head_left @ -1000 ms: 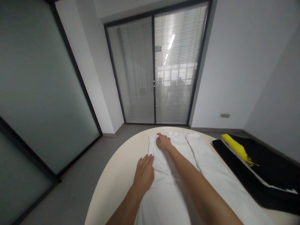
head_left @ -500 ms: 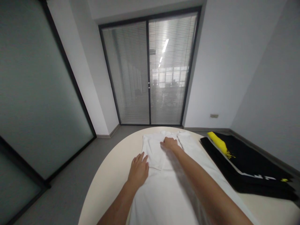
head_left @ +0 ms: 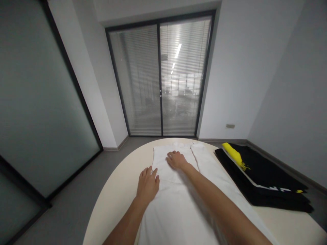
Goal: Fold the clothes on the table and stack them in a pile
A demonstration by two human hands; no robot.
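Note:
A white garment (head_left: 176, 207), which looks like a shirt, lies spread over the round table, with a folded-over part at its far end. My left hand (head_left: 148, 183) rests at the garment's left edge, fingers apart and pointing away from me. Farther out, my right hand (head_left: 176, 160) lies flat on the folded part with its fingers spread. Neither hand grips the cloth. My right forearm covers some of the garment's middle and right side.
Folded black clothes (head_left: 270, 170) with a yellow print are stacked on the table's right side. The pale round table (head_left: 114, 194) curves along the left. Beyond it stand a glass door with blinds (head_left: 178, 102) and a frosted panel (head_left: 46, 102) at left.
My right hand has moved slightly left and opened from a curled shape to lie flat on the cloth. The folded part looks smoother. My left hand stays at the edge.

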